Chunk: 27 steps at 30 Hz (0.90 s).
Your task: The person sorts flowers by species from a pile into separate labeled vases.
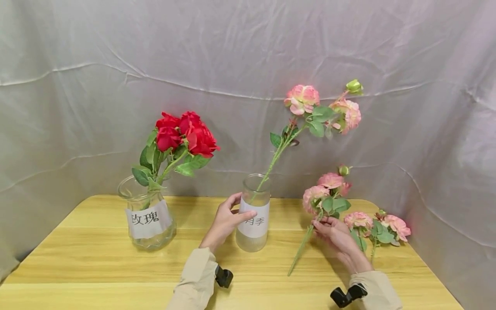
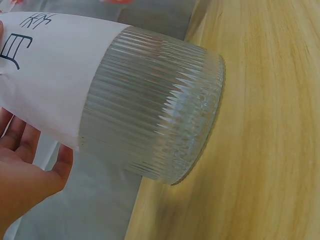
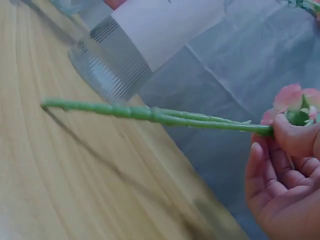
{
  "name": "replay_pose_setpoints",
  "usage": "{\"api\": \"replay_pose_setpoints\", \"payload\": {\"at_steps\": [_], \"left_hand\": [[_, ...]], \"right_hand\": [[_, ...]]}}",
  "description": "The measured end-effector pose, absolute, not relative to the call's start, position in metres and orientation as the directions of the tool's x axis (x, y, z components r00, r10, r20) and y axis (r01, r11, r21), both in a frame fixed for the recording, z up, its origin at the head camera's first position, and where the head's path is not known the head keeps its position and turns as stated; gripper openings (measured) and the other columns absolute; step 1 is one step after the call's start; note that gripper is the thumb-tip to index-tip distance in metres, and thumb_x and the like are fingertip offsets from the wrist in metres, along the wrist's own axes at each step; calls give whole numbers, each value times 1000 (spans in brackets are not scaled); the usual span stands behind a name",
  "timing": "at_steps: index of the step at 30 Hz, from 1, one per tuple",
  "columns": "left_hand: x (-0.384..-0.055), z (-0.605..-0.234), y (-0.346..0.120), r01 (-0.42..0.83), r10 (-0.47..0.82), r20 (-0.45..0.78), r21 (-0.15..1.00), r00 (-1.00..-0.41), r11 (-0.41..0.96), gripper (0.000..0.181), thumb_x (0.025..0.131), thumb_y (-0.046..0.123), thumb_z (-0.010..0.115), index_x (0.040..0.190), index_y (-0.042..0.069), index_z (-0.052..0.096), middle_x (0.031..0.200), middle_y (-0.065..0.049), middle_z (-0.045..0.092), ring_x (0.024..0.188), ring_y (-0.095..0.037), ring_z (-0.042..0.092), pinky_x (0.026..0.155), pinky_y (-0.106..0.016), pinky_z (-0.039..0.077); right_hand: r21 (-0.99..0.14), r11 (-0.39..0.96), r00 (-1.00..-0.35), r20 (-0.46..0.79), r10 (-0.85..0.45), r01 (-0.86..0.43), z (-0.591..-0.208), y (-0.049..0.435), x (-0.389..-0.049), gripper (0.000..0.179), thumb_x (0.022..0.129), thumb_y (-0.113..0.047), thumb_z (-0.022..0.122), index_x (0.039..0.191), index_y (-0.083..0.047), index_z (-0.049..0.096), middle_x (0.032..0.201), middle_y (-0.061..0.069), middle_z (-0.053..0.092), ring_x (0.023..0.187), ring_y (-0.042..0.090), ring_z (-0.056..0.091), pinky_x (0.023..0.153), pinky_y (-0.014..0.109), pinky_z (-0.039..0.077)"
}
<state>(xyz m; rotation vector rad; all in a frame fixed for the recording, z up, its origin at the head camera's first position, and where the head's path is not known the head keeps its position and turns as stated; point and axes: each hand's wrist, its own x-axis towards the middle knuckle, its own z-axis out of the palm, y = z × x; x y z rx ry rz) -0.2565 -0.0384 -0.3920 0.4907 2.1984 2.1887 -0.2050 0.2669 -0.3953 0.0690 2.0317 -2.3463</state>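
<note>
My left hand (image 1: 226, 220) grips a tall glass vase (image 1: 252, 244) with a white paper label, thumb across the label and fingers behind. The vase stands upright on the table, its ribbed base (image 2: 155, 100) large in the left wrist view. One pink flower stem (image 1: 277, 156) leans to the right out of its mouth. To the right, my right hand (image 1: 338, 237) pinches the stem of another pink flower spray (image 1: 315, 198) just under its blooms. That spray's green stem (image 3: 145, 114) points down and left toward the vase, its lower end free.
At the left stands a wider glass vase (image 1: 155, 243) with a white label, holding red roses (image 1: 190, 133). More pink flowers (image 1: 397, 227) lie at the table's right edge, beyond my right hand. Grey cloth (image 1: 240, 51) hangs behind the wooden table (image 1: 93, 258).
</note>
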Motion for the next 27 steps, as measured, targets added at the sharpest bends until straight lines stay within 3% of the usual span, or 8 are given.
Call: {"api": "replay_pose_setpoints", "payload": {"at_steps": [6, 11, 15, 21, 25, 27], "left_hand": [[-257, -393, -40, 227, 218, 223, 974, -950, -7, 65, 80, 16, 79, 136, 0, 49, 130, -16, 54, 118, -35, 50, 99, -47, 42], [-258, -394, -38, 232, 221, 231, 972, -948, -19, 64, 80, 14, 79, 135, 0, 50, 129, -15, 55, 118, -34, 50, 99, -47, 41], [-257, -394, -38, 233, 226, 232, 972, -946, -23, 64, 80, 14, 78, 135, 0, 50, 128, -15, 55, 116, -32, 51, 99, -47, 42], [-255, -393, -38, 221, 212, 220, 975, -952, -22, 64, 79, 13, 79, 135, 1, 50, 128, -15, 55, 115, -31, 52, 98, -47, 42], [-255, -393, -38, 222, 210, 221, 975, -952, -22, 64, 79, 14, 79, 135, 1, 50, 129, -16, 54, 115, -33, 52, 98, -47, 42], [-254, -393, -37, 220, 221, 220, 975, -950, -27, 64, 80, 14, 79, 135, 0, 50, 129, -16, 54, 116, -34, 51, 98, -47, 42]], "right_hand": [[-977, -181, -990, 95, 107, -114, -377, 259, -199, 14, 91, 7, 58, 85, -5, 55, 80, -1, 64, 77, 8, 62, 74, 23, 53], [-947, -144, -951, 264, 161, -287, -357, 258, -188, 13, 92, 7, 58, 85, -3, 54, 83, -1, 65, 80, 8, 64, 73, 22, 53], [-927, -115, -921, 331, 204, -358, -340, 254, -184, 10, 92, 3, 60, 84, -1, 56, 84, 1, 67, 82, 10, 65, 74, 22, 53], [-900, 63, -860, 431, 273, -431, -303, 242, -195, 16, 89, 0, 65, 90, 15, 60, 84, 1, 69, 78, 10, 65, 73, 21, 53], [-862, 113, -812, 504, 295, -494, -273, 231, -206, 5, 88, 4, 65, 86, 8, 67, 83, -1, 70, 77, 11, 65, 71, 20, 53], [-846, 107, -796, 528, 295, -522, -260, 226, -211, 9, 88, 6, 65, 82, 1, 70, 82, -1, 70, 76, 11, 65, 70, 19, 52]]}}
